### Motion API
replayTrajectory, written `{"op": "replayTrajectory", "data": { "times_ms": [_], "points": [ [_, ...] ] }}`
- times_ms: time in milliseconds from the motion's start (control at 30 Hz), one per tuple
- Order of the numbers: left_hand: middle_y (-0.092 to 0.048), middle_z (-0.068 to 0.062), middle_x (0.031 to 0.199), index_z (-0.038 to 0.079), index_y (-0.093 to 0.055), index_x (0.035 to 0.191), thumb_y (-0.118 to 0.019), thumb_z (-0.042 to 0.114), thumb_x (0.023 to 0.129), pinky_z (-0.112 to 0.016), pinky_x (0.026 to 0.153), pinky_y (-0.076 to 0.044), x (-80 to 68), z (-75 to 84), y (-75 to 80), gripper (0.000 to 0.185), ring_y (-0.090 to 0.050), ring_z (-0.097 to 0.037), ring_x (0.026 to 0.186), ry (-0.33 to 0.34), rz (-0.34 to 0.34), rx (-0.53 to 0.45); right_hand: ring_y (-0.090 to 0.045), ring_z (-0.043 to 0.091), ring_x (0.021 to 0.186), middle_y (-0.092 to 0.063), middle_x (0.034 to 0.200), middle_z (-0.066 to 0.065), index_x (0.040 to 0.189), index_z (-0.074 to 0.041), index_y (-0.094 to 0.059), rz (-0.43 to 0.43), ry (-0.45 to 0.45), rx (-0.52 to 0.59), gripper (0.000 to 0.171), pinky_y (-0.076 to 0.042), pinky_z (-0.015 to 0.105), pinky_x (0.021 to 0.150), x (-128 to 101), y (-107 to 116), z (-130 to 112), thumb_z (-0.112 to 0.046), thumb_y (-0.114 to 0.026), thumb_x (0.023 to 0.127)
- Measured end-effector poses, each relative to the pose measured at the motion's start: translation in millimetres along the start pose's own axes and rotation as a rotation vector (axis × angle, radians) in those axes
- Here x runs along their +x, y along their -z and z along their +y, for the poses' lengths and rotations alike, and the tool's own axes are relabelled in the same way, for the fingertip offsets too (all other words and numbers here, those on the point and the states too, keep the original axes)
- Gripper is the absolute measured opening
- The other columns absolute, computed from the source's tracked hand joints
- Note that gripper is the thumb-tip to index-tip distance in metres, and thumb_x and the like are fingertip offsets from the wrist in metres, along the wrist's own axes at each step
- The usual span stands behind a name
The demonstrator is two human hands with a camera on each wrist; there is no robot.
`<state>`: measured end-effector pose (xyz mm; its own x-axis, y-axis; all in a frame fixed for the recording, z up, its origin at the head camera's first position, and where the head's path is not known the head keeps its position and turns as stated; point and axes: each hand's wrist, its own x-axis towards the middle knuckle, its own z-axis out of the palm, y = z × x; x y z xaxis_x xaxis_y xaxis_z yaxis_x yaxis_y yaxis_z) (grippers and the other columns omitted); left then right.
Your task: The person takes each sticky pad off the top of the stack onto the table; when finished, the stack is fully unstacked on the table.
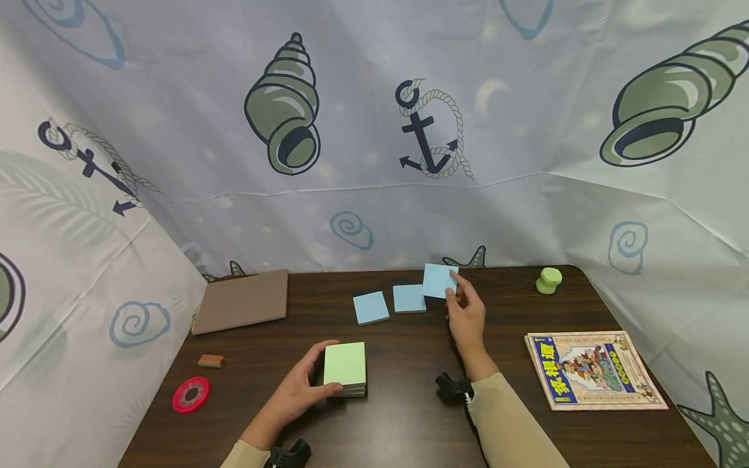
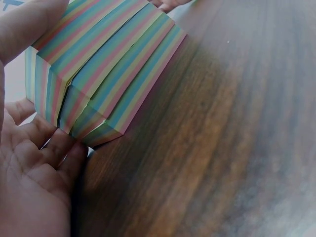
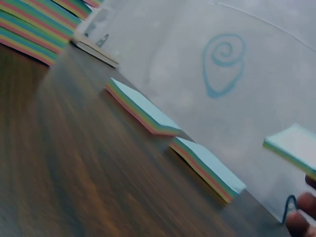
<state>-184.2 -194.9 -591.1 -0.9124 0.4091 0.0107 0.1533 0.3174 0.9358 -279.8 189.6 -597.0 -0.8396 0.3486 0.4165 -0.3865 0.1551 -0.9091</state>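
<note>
right hand pinches a thin pad by its edge, off the table | left hand grips the stack | paper: light, bendable, likely sheds sheets; hold by its sides

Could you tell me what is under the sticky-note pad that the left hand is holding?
The pad sits directly on the dark wooden table, gripped by the left hand. Its striped paper edges reach the tabletop; the wood under its footprint is covered.

Left hand fingers curled; right hand raised, pinching.
</note>
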Motion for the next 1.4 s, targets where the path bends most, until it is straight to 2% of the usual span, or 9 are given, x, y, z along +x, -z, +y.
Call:
{"op": "replayTrajectory", "data": {
  "times_ms": [67,133,333,567,667,800,933,1167,1400],
  "points": [
    [-0.053,-0.008,0.155,0.02,-0.041,0.166,-0.088,0.024,0.094,-0.025,0.106,-0.043,0.0,-0.5,-0.1,0.087,-0.059,-0.024,0.124,-0.005,-0.003,-0.005,-0.047,0.015,0.063,-0.055,0.089,0.016,0.14,-0.01,-0.074,0.05,-0.002,-0.053,0.034,-0.042,0.021,0.058,3,3,1,-0.005,-0.069,0.106],
    [-0.052,-0.008,0.156,0.02,-0.041,0.167,-0.088,0.024,0.095,-0.025,0.105,-0.043,-0.1,-0.8,0.0,0.086,-0.059,-0.024,0.124,-0.005,-0.004,-0.008,-0.039,0.009,0.065,-0.053,0.087,0.01,0.134,-0.011,-0.077,0.091,-0.007,-0.106,0.03,-0.035,0.019,0.063,4,4,3,-0.005,-0.07,0.105],
    [-0.051,-0.008,0.157,0.02,-0.04,0.167,-0.088,0.025,0.095,-0.025,0.105,-0.043,-0.3,-1.6,0.2,0.086,-0.058,-0.024,0.124,-0.009,0.002,0.007,-0.035,0.012,0.067,-0.052,0.085,0.006,0.128,-0.016,-0.079,0.115,-0.023,-0.231,0.029,-0.034,0.029,0.073,5,6,4,-0.006,-0.068,0.104],
    [-0.052,-0.007,0.156,0.022,-0.041,0.167,-0.088,0.026,0.095,-0.026,0.105,-0.044,-0.5,-0.7,-0.2,0.086,-0.059,-0.023,0.123,0.007,0.005,0.02,-0.052,0.036,0.092,-0.061,0.092,0.016,0.126,-0.006,-0.078,-0.003,-0.008,-0.411,0.025,-0.041,0.051,0.09,7,10,7,-0.011,-0.071,0.103],
    [-0.053,-0.007,0.155,0.021,-0.04,0.167,-0.088,0.026,0.095,-0.026,0.105,-0.043,-0.4,0.4,-0.3,0.086,-0.059,-0.024,0.124,0.008,0.005,0.019,-0.057,0.045,0.108,-0.07,0.107,0.021,0.131,-0.009,-0.076,-0.058,-0.053,-0.502,0.029,-0.04,0.059,0.101,9,11,8,-0.016,-0.073,0.103],
    [-0.052,-0.007,0.156,0.021,-0.041,0.166,-0.088,0.026,0.094,-0.025,0.106,-0.042,-0.2,2.0,-0.8,0.086,-0.057,-0.025,0.126,0.007,0.007,0.02,-0.052,0.049,0.128,-0.068,0.136,0.023,0.14,-0.011,-0.071,-0.131,-0.12,-0.636,0.037,-0.034,0.066,0.11,7,12,6,-0.022,-0.071,0.105],
    [-0.052,-0.007,0.156,0.021,-0.041,0.166,-0.088,0.025,0.094,-0.025,0.107,-0.041,-0.1,3.1,-1.2,0.086,-0.057,-0.025,0.126,0.008,0.007,0.016,-0.045,0.049,0.132,-0.055,0.143,0.026,0.148,-0.01,-0.065,-0.21,-0.143,-0.751,0.045,-0.033,0.067,0.109,3,10,5,-0.025,-0.069,0.105],
    [-0.053,-0.007,0.156,0.02,-0.041,0.166,-0.088,0.025,0.094,-0.025,0.108,-0.041,-0.1,3.5,-1.1,0.086,-0.057,-0.025,0.127,0.011,0.009,0.014,-0.035,0.048,0.138,-0.041,0.15,0.029,0.149,-0.009,-0.062,-0.233,-0.154,-0.789,0.049,-0.03,0.067,0.111,2,7,2,-0.028,-0.07,0.105],
    [-0.051,-0.006,0.158,0.021,-0.042,0.166,-0.089,0.026,0.093,-0.025,0.107,-0.042,0.2,2.8,-0.5,0.087,-0.058,-0.024,0.125,0.013,0.015,0.027,-0.036,0.045,0.135,-0.044,0.147,0.025,0.149,-0.011,-0.064,-0.187,-0.158,-0.682,0.047,-0.028,0.064,0.113,3,6,0,-0.027,-0.07,0.105]
  ]
}}
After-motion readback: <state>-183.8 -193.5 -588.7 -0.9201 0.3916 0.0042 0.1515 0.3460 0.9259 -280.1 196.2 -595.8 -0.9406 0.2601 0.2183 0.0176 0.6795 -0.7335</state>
